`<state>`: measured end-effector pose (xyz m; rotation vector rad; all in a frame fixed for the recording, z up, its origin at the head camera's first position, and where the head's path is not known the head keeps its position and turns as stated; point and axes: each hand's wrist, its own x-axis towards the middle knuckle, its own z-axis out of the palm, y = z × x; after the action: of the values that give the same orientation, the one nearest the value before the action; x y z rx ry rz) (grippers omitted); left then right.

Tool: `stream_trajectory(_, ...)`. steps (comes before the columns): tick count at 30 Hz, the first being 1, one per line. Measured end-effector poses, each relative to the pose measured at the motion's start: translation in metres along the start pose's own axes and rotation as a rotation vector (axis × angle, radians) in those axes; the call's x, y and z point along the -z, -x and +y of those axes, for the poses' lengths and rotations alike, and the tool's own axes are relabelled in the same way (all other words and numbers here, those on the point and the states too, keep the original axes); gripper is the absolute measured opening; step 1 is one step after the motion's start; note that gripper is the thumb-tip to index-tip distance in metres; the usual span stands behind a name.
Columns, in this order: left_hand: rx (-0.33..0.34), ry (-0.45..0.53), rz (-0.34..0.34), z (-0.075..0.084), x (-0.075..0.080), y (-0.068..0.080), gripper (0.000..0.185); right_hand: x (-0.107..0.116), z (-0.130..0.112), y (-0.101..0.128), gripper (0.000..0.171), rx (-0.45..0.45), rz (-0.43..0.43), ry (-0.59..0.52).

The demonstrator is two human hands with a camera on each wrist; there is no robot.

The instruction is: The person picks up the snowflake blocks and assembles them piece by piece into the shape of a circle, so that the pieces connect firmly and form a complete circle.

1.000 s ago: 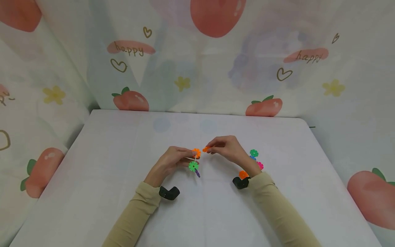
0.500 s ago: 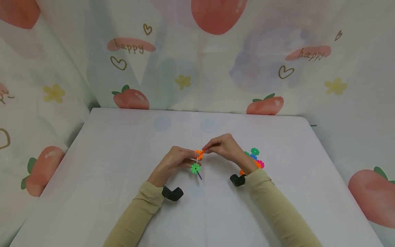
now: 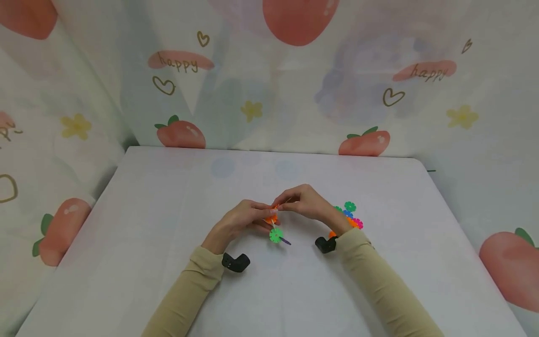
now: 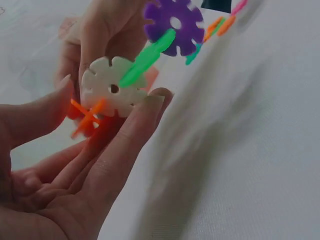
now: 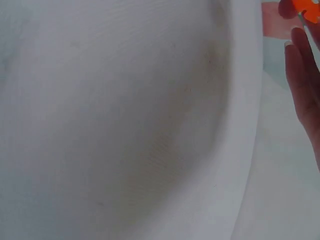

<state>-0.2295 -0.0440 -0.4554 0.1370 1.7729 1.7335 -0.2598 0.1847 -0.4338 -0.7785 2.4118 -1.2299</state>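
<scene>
Above the middle of the table, my left hand [image 3: 240,217] grips a joined chain of notched plastic discs between thumb and fingers. In the left wrist view, the chain shows a white disc [image 4: 100,82], a green disc [image 4: 146,61] seen edge-on and a purple disc [image 4: 161,16] at the end. Crossed orange discs [image 4: 89,119] sit by the white one, between thumb and fingers. My right hand [image 3: 305,202] meets the left from the other side, its fingertips pinching at the orange discs. At the right wrist view's upper corner an orange disc [image 5: 309,9] shows, partly cut off.
Beneath and beside the right wrist lie several loose discs on the white table [image 3: 168,196], among them a green one [image 3: 350,206], a blue one [image 3: 347,214] and a pink one [image 3: 359,223]. Black wrist cameras [image 3: 236,263] stick out from the sleeves. A printed cloth wall rises behind.
The right hand has brought its orange disc leftward to the orange disc in the left hand, and they now meet. The chain's green and purple end has swung to the right.
</scene>
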Motion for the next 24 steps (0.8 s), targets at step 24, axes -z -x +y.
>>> stream_trajectory(24, -0.02, 0.096, 0.059, 0.002, 0.001, 0.002, 0.041, 0.05, 0.036, 0.07, 0.021, -0.192, 0.165, 0.172)
